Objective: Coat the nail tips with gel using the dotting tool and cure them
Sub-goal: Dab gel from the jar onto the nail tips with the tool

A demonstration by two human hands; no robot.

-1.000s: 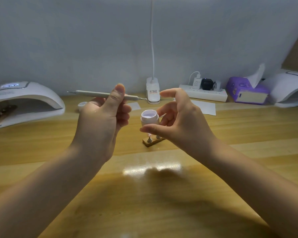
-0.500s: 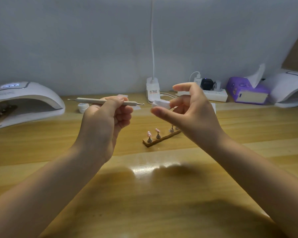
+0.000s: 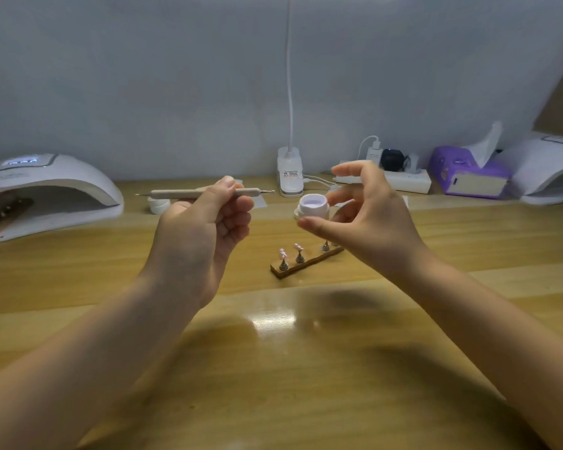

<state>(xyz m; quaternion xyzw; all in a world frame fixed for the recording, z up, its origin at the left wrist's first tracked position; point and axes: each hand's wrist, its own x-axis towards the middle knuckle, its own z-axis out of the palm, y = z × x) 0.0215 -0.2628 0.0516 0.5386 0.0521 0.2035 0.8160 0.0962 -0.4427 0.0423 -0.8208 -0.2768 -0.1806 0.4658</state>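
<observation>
At frame centre, an open gel pot (image 3: 312,207) is being pinched by the right hand (image 3: 368,222) while the dotting tool (image 3: 205,193) is being gripped by the left hand (image 3: 205,235); the nail tips (image 3: 298,251) (just below, on their stand) are being risked should the tilted pot spill or slip.

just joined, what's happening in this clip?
A person is doing gel nail work at a wooden table. The left hand grips a slim beige dotting tool held level; the right hand holds a small open white gel jar. The tool's tip is not yet in the jar. Pink nail tips wait on a wooden stand below.
</observation>
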